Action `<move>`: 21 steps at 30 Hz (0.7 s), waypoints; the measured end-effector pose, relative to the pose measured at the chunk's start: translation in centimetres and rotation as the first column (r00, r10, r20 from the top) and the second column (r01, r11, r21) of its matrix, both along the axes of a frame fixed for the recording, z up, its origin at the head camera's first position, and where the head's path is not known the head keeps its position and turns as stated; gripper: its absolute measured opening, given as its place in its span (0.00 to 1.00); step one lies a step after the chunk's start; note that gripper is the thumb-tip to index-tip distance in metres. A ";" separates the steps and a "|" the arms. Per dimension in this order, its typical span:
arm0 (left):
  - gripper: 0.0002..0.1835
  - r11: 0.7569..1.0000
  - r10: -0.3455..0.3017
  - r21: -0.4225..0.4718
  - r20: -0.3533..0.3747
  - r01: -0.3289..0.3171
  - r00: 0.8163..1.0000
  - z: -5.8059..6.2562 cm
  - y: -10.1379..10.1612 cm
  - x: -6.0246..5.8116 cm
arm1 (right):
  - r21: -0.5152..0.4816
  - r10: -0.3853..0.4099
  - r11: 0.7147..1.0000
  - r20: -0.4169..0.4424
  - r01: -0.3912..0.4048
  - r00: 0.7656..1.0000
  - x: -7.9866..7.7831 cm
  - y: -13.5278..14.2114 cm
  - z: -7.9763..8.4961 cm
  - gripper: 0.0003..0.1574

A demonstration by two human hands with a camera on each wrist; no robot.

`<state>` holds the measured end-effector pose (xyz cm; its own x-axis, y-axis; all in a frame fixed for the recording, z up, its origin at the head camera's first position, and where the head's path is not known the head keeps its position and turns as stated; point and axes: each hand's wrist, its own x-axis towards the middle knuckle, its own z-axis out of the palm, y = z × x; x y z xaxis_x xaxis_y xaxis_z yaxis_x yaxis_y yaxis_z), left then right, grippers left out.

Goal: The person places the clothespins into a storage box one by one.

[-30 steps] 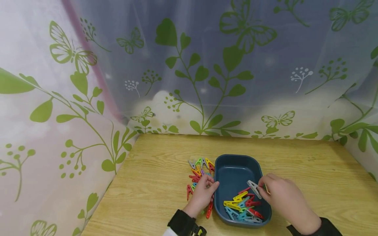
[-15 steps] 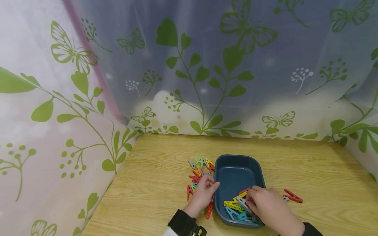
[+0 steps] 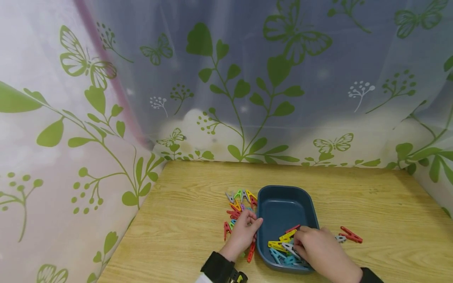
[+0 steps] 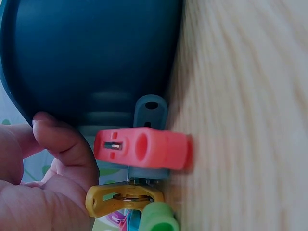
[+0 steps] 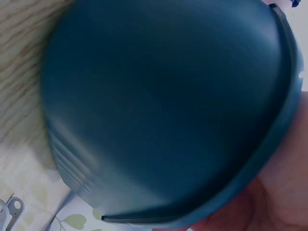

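A dark blue rectangular tub (image 3: 283, 216) sits on the wooden table, several coloured clothespins heaped at its near end. My left hand (image 3: 242, 234) holds the tub's left rim; in the left wrist view its curled fingers (image 4: 62, 144) meet the rim, beside pink-red (image 4: 144, 148) and yellow (image 4: 125, 199) clothespins. Reaching over the right rim, my right hand (image 3: 323, 249) pinches a grey clothespin (image 3: 290, 250) low over the heap, its fingertips partly hidden. The tub's outer wall (image 5: 159, 106) fills most of the right wrist view and hides those fingers.
Left of the tub, several loose clothespins (image 3: 234, 213) lie partly under my left hand, one red clothespin (image 3: 251, 252) nearest me. To the right are a red clothespin (image 3: 351, 234) and a grey one (image 3: 341, 238). A leaf-and-butterfly patterned cloth (image 3: 247, 118) hangs behind the table.
My right hand has carried the grey clothespin from above the right rim left and down onto the heap, uncovering two clothespins on the table at right. My left hand stays put.
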<state>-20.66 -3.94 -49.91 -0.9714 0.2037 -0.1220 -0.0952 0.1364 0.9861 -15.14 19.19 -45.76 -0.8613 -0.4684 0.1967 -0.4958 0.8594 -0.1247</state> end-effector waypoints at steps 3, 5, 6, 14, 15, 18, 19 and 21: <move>0.08 1.000 -0.008 -0.002 -0.001 0.008 1.000 0.0 -0.1 0.0 | -0.004 -0.002 1.000 -0.002 0.002 1.000 0.0 0.0 -0.1 0.15; 0.08 1.000 -0.010 0.000 -0.002 0.010 1.000 0.0 -0.1 0.0 | -0.005 -0.006 1.000 -0.005 0.006 1.000 -0.1 0.0 -0.1 0.14; 0.08 1.000 -0.011 0.000 -0.003 0.011 1.000 0.0 0.0 0.0 | -0.006 -0.010 1.000 -0.006 0.010 1.000 0.0 0.0 -0.1 0.14; 0.07 1.000 -0.008 0.011 -0.011 0.008 1.000 0.1 0.0 0.1 | -0.045 0.000 0.999 -0.027 -0.001 1.000 0.1 0.2 0.3 0.11; 0.07 1.000 -0.007 0.008 -0.015 0.007 1.000 0.1 0.0 0.1 | -0.054 -0.005 0.999 -0.026 0.003 1.000 0.1 0.3 0.4 0.11; 0.07 1.000 0.000 0.015 -0.016 0.000 1.000 0.1 0.1 0.2 | -0.080 -0.031 0.996 -0.032 0.029 0.999 0.0 0.7 0.9 0.11; 0.07 1.000 0.002 0.016 -0.016 -0.001 1.000 0.1 0.1 0.2 | -0.081 -0.050 0.996 -0.036 0.047 0.998 0.0 1.0 1.1 0.11; 0.08 1.000 -0.002 0.018 -0.022 0.003 1.000 0.2 0.1 0.2 | -0.078 -0.095 0.993 -0.044 0.091 0.995 -0.2 1.6 1.6 0.11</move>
